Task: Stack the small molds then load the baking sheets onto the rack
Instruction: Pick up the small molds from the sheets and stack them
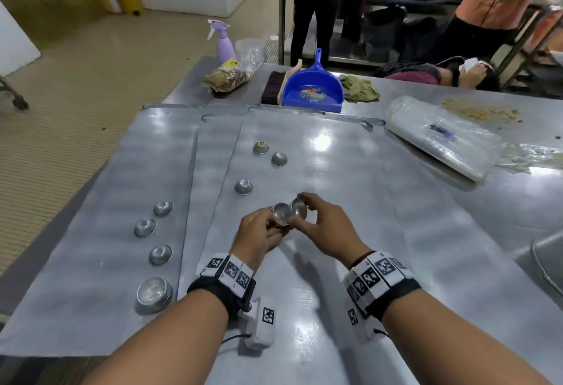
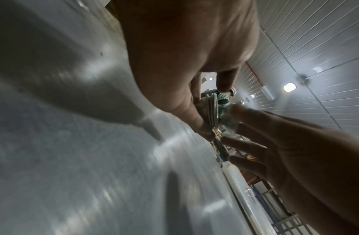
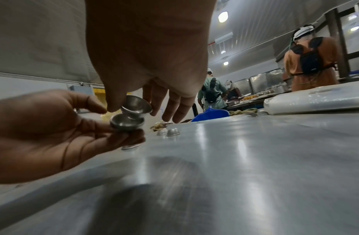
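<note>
Seen from the head camera, a worker's left hand [image 1: 259, 232] gripped a small stack of molds [image 1: 281, 213] above the nearest baking sheet [image 1: 350, 202], while the right hand [image 1: 327, 223] pinched a single mold [image 1: 299, 208], tilted, its edge touching the stack. Three loose molds [image 1: 244, 187] lay upside down farther along that sheet; four more [image 1: 163, 209] stood in a row on the left baking sheet [image 1: 100, 232], the nearest one [image 1: 154, 293] larger than the rest. A blue dustpan [image 1: 312, 87], a brush, a purple spray bottle [image 1: 224, 42] and a roll of plastic bags [image 1: 438, 138] sat at the bench's far side.

From the left wrist, the left hand's fingers [image 2: 182, 103] curled round the stack's rims [image 2: 212, 109], seen edge on; the right hand's fingers [image 2: 255, 120] reached in from the right, blurred.

From the right wrist, the right hand's thumb and forefinger [image 3: 114, 101] clasped the tilted mold [image 3: 135, 103] directly over the open mouth of the stack [image 3: 127, 123], which rested on the left hand's fingertips [image 3: 122, 138] with the thumb on its rim. Two overturned molds [image 3: 173, 132] lay on the sheet beyond.
</note>
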